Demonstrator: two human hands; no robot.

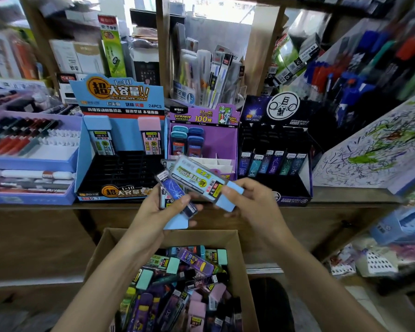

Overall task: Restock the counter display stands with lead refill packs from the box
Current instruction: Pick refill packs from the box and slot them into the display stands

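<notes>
Both hands are up over the open box (98, 252), just in front of the bench (355, 197).

The right hand (252, 200) pinches a big clear pack (196, 178) by its light blue cap end. The rest of the pack sticks out to the left with nothing under it.

The left hand (158, 212) has its fingers curled round a dark blue pack (175, 195). At least one more pack is tucked below that one. The box under the hands is full of mixed packs.

Three stands wait on the bench. The blue stand (120, 99) has two packs at the back and many bare slots. The purple stand (225, 142) has a few packs. The dark stand (276, 109) has one row.

Here is what could go wrong:

- **A pack could slip.** The left hand holds more than one pack at once. The lower one could slide out and fall into the box or onto the floor.
- **The big pack could tip.** It is held by one end only. A bump on a stand could twist it loose.
- **A pack could go in the wrong stand.** The big pack looks like the ones in the blue stand. The dark one looks like the row in the dark stand. Swapping them would mean doing it over.
- **Other packs could get knocked.** The slots look tight, so a hard push could tip the packs standing there.
</notes>
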